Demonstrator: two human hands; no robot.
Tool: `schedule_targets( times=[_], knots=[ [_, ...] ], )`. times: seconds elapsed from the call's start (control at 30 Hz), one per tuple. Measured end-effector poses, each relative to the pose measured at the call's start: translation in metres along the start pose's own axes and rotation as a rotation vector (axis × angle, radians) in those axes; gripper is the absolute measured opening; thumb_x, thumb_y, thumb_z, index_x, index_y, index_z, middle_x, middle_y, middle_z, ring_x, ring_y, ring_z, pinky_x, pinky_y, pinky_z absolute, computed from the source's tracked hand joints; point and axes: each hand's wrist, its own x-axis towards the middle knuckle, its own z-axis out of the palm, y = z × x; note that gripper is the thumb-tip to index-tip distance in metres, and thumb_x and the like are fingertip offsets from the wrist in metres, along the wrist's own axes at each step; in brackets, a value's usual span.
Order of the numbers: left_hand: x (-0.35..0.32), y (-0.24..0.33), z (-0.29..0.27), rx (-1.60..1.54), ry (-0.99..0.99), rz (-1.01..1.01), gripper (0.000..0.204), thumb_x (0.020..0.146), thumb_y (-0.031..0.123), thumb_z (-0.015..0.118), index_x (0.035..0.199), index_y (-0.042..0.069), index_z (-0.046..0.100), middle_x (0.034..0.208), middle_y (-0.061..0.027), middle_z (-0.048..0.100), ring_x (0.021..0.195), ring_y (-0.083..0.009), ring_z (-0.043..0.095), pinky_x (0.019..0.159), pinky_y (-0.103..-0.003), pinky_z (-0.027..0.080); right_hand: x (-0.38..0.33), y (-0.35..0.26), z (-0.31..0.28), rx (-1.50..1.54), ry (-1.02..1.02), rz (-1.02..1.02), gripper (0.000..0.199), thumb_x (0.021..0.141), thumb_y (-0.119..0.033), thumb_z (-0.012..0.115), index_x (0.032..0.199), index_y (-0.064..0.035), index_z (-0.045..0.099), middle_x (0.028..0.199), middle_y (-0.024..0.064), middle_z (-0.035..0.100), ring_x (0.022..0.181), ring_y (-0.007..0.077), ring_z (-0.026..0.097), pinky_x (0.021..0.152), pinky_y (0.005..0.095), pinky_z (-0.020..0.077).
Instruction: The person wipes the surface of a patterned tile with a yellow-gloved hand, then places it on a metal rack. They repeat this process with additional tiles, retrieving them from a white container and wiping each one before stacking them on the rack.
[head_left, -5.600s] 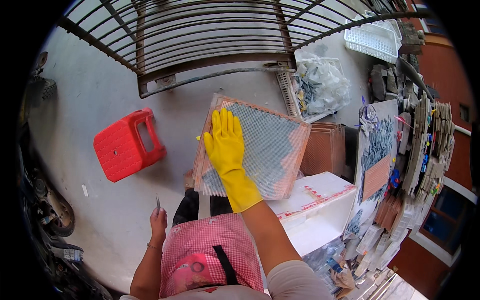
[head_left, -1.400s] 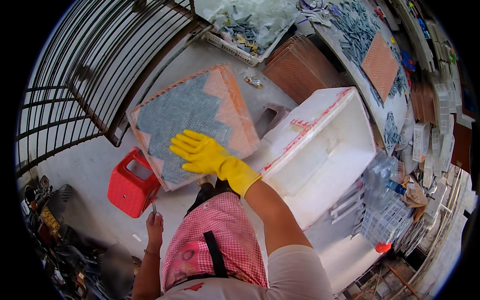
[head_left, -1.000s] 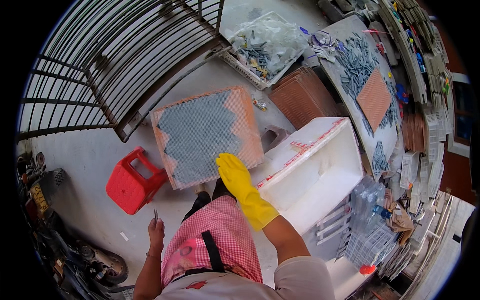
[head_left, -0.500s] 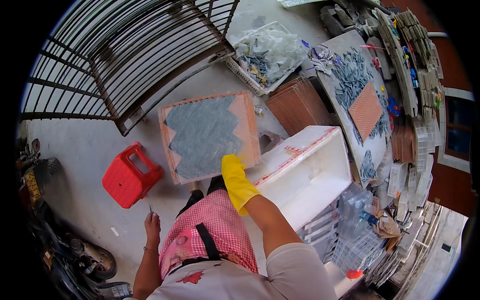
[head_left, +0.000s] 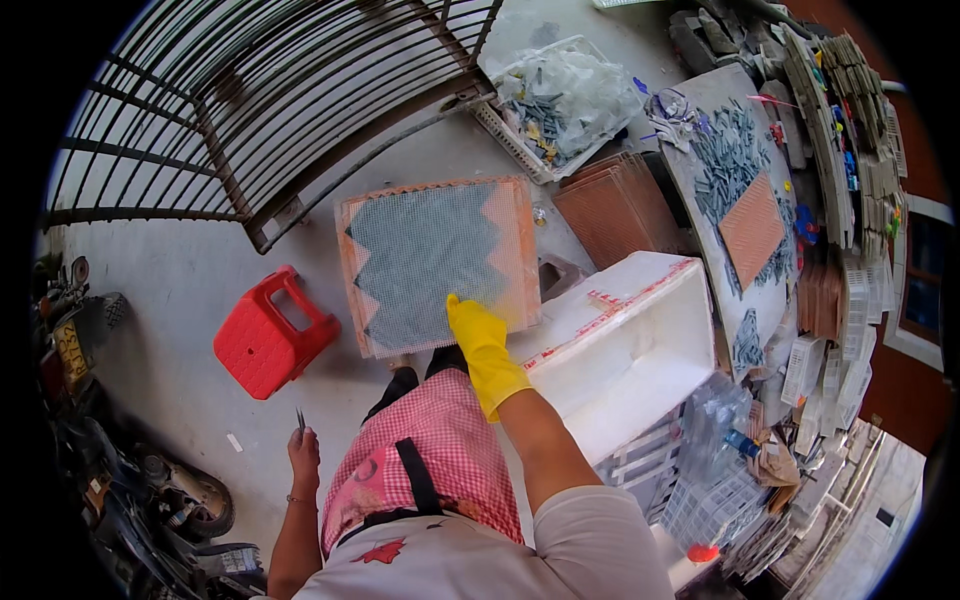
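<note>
A square orange tray sits before me, bearing dark grey mosaic pieces in a zigzag-edged field. White mesh covers them and overhangs the tray's near edge. My right hand, in a yellow rubber glove, is over the near right part of the mesh. Its fingers look bent and bunched together; whatever may be between them is hidden. My bare left hand is low on the left, away from the tray, closed around thin pointed metal tweezers with the tips up.
A red plastic stool is left of the tray, and a white foam box adjoins its right. A barred metal rack spans the far left. Stacked brown trays and a board of loose grey pieces are at right.
The whole scene has shifted rightward in the picture. My gloved right hand has moved slightly over the mesh, its fingers now looking more bunched. My left hand still holds the tweezers.
</note>
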Motion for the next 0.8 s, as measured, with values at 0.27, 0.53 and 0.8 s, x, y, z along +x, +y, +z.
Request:
schedule_targets(
  times=[0.27,0.53,0.8],
  knots=[
    [-0.001,0.014,0.009,0.051,-0.024,0.102,0.023,0.089,0.025,0.046,0.071,0.011,0.043,0.052,0.007,0.034,0.04,-0.0023,0.028,0.034,-0.019,0.022,0.004,-0.011,-0.005,0.027,0.087,-0.37,0.041,0.089,-0.037,0.034,0.111,-0.0093,0.056,0.118,0.0157,0.051,0.108,0.0334,0.049,0.093,0.0425,0.0349],
    [-0.011,-0.001,-0.013,0.053,0.055,-0.016,0.023,0.089,0.023,0.045,0.07,0.011,0.042,0.052,0.007,0.034,0.041,-0.002,0.029,0.035,-0.019,0.022,0.03,-0.022,-0.022,-0.099,0.718,-0.569,0.052,0.084,-0.028,0.046,0.127,0.0003,0.037,0.131,0.0196,0.037,0.122,0.0323,0.034,0.104,0.0387,0.021],
    [-0.014,0.019,-0.002,0.113,0.029,0.037,0.023,0.088,0.023,0.045,0.069,0.011,0.043,0.052,0.0067,0.035,0.041,-0.0023,0.029,0.035,-0.019,0.023,0.033,-0.018,-0.028,-0.066,0.784,-0.414,0.057,0.084,-0.031,0.045,0.128,0.0038,0.034,0.133,0.0216,0.034,0.124,0.0321,0.031,0.106,0.0383,0.0182]
  ],
)
